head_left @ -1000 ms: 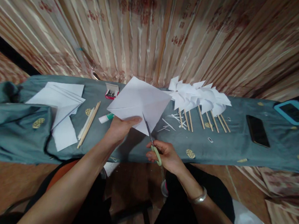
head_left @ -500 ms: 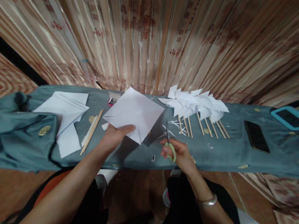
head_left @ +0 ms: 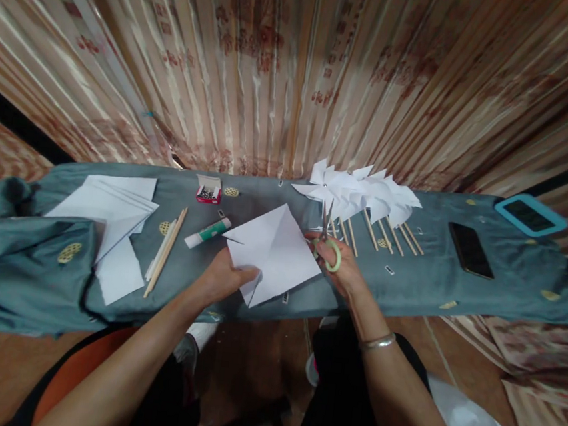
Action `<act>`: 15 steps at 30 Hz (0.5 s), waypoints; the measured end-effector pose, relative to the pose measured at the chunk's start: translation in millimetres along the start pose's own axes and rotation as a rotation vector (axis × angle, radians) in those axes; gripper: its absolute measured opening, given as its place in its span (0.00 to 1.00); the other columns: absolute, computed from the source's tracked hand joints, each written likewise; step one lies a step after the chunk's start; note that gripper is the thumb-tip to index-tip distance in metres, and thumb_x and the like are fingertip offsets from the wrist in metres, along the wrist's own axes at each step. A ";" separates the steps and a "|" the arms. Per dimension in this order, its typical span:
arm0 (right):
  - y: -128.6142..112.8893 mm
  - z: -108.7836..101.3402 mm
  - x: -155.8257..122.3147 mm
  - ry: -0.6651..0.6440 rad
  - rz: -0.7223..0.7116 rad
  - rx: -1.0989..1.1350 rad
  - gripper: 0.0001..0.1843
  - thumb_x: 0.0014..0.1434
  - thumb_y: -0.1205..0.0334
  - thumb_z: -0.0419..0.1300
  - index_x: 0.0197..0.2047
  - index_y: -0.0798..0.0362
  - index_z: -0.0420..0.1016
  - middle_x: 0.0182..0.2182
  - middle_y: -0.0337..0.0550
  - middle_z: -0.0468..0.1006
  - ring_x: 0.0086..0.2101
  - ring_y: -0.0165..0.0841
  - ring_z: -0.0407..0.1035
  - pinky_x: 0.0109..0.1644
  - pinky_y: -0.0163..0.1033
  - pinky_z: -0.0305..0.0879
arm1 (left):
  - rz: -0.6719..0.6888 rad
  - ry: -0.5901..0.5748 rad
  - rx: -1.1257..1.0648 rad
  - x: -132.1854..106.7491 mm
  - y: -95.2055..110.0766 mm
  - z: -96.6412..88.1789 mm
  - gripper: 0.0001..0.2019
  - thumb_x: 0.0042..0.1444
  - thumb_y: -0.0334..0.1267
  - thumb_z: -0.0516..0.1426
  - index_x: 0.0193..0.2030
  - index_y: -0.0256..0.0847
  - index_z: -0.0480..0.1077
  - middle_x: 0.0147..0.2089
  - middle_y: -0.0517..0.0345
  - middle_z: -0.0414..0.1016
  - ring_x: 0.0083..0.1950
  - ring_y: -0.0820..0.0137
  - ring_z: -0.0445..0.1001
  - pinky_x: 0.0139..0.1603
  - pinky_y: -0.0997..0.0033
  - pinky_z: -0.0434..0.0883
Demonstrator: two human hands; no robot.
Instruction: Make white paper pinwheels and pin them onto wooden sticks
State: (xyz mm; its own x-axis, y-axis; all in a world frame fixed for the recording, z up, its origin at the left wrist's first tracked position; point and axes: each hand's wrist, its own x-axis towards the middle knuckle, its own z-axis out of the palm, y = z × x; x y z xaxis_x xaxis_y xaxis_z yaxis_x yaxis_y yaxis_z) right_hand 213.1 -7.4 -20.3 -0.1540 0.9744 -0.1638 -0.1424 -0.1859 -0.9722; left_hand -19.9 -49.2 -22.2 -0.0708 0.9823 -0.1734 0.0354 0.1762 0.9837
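Observation:
My left hand [head_left: 227, 278] grips a square sheet of white paper [head_left: 280, 253] by its lower left side, thumb on top. Creases cross the sheet, and slits run in from its left and bottom corners. In my right hand [head_left: 342, 265] is a pair of scissors [head_left: 333, 252] with pale green handles, its blades pointing away from me and slightly apart. The scissors are beside the sheet's right corner. Just beyond them lie several white paper pinwheels [head_left: 361, 190] on wooden sticks. A green and white glue stick [head_left: 208, 232] lies left of the sheet.
White paper sheets [head_left: 114, 207] and loose sticks [head_left: 165, 255] lie at the left of the cloth-covered table [head_left: 407, 292]. A small red box of pins [head_left: 209, 192] stands open at the back. A black phone [head_left: 470, 250] and a blue-framed device [head_left: 529, 215] lie at the right.
The paper has come down toward me and turned, uncovering the glue stick and pin box. My right hand with the scissors has moved up beside the sheet's right corner.

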 end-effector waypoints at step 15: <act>0.3 10.6 1.9 -0.041 0.142 0.032 0.22 0.26 0.59 0.77 0.28 0.52 0.78 0.22 0.32 0.77 0.22 0.27 0.65 0.27 0.33 0.61 | -0.156 -0.166 -0.218 -5.1 24.2 -2.3 0.10 0.37 0.36 0.70 0.28 0.36 0.78 0.26 0.49 0.80 0.25 0.62 0.76 0.25 0.71 0.72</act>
State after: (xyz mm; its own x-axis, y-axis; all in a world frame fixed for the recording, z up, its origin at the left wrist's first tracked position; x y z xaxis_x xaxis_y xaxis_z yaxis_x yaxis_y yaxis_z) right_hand 202.3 -6.9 -19.1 -0.2141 0.9321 -0.2920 -0.1473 -0.3263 -0.9337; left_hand -20.9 -50.1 2.6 0.1055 0.9445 -0.3112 -0.1791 0.3258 0.9283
